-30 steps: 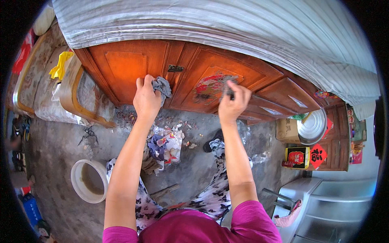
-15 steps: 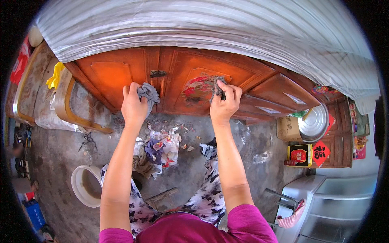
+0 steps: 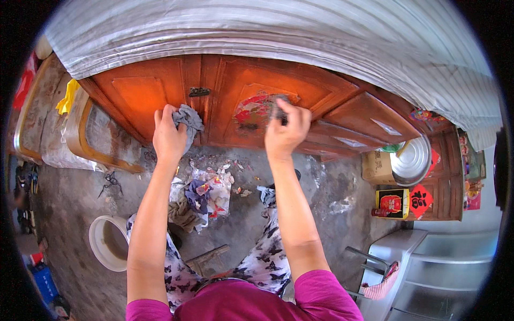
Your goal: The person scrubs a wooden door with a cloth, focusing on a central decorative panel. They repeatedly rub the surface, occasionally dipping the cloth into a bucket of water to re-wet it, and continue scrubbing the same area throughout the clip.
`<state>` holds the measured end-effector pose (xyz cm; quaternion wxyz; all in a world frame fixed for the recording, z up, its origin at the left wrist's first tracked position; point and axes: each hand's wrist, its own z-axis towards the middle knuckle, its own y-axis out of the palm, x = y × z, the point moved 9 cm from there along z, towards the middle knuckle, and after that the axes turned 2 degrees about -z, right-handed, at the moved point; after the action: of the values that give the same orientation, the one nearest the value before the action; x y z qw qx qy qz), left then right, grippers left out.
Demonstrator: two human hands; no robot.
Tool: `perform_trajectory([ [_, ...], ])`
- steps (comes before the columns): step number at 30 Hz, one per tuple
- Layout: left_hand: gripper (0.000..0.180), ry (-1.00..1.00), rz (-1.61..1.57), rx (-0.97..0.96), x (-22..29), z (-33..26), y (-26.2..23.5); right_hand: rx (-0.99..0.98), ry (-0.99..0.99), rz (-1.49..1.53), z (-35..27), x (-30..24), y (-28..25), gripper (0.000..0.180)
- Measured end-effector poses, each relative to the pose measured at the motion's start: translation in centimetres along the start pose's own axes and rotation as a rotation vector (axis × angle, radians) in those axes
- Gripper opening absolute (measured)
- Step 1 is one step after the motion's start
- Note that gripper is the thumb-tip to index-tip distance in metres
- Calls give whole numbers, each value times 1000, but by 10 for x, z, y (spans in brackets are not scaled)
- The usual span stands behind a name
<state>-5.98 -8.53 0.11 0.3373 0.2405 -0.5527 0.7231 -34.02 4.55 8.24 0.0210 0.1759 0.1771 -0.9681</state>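
A grey rag (image 3: 189, 124) is bunched in my left hand (image 3: 168, 138), whose fingers are closed round it in front of the left door of the wooden cabinet (image 3: 124, 97). My right hand (image 3: 288, 131) is slightly blurred. It pinches a dark grey scouring pad (image 3: 277, 113) against the right door, at the right side of a patch of torn red and dark paper remains (image 3: 250, 111). Between the two doors sits a dark metal latch (image 3: 199, 92).
On the floor lie paper scraps (image 3: 220, 195) and crumpled cloths (image 3: 198, 195). A white bucket (image 3: 96, 243) of murky water stands at left, near a wood-edged sofa (image 3: 80, 131). To the right are a cardboard box (image 3: 376, 167) and a metal basin (image 3: 415, 160). A pale striped sheet (image 3: 257, 32) covers the cabinet top.
My right hand has shifted slightly left with the scouring pad over the paper patch. The left hand keeps hold of the rag at nearly the same place; the whole view has shifted a little.
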Motion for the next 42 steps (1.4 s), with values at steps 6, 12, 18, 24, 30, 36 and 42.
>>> perform_trajectory([
  [6,35,-5,-7,-14,-4,2,-2,156,258,128,4,26,-9,36],
  [12,36,24,-11,4,-7,1,-2,-49,6,-32,-5,-13,7,29],
  [18,36,-2,-26,-3,-4,4,1,69,98,-65,2,1,-4,32],
  [24,37,42,17,10,-16,3,-2,-61,-46,-86,9,-12,0,31],
  [30,40,-65,-27,-48,-5,2,2,45,51,-96,3,0,-6,33],
  [36,37,23,3,-8,-14,1,0,-88,-83,-87,5,-31,13,36],
  [42,42,-95,-31,-83,-11,3,2,29,30,-163,3,0,-8,21],
])
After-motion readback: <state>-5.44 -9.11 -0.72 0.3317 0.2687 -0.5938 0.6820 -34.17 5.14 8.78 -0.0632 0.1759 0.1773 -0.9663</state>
